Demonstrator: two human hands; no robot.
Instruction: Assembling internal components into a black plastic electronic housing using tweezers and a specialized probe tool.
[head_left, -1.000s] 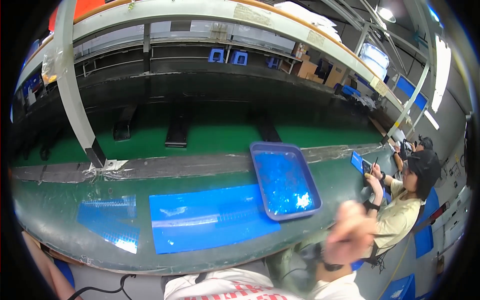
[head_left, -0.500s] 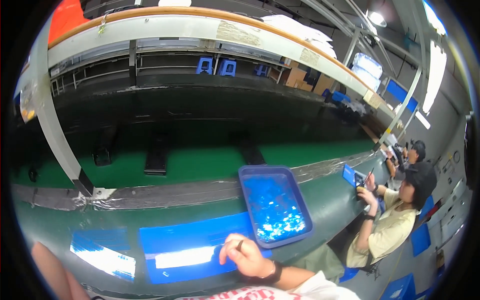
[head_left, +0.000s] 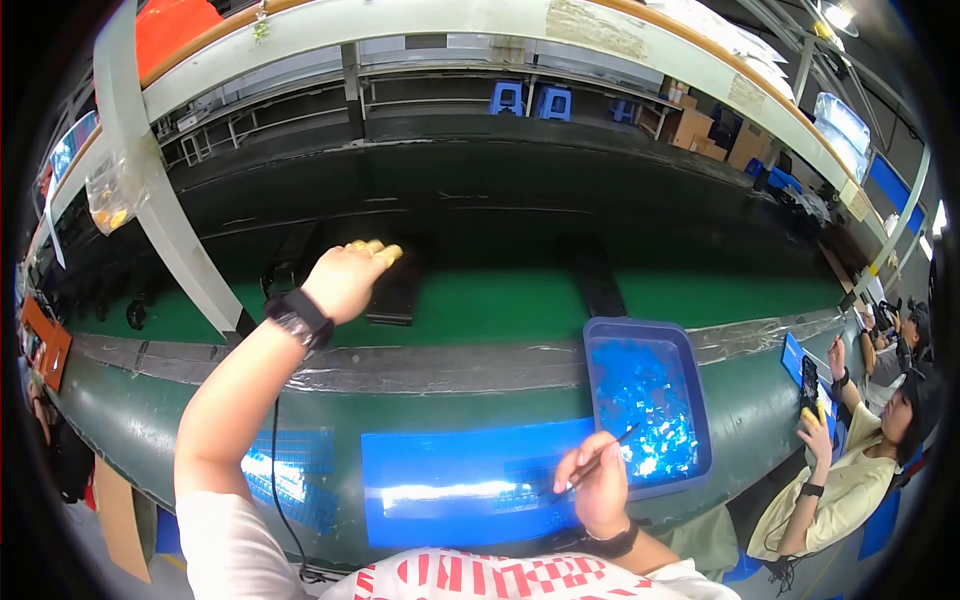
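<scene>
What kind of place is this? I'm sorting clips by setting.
Most likely a factory assembly line. A long green conveyor belt runs past the bench, a blue tray holds small parts, and a co-worker sits at the next station.

Factory assembly line. I am sitting at a long green conveyor belt (head_left: 500,300) running left to right. Above the belt, a metal rack (head_left: 420,30) is spanning the line. Beside the belt, a blue parts tray (head_left: 700,400) is resting, and another seated worker (head_left: 860,470) is working further right along it.
</scene>
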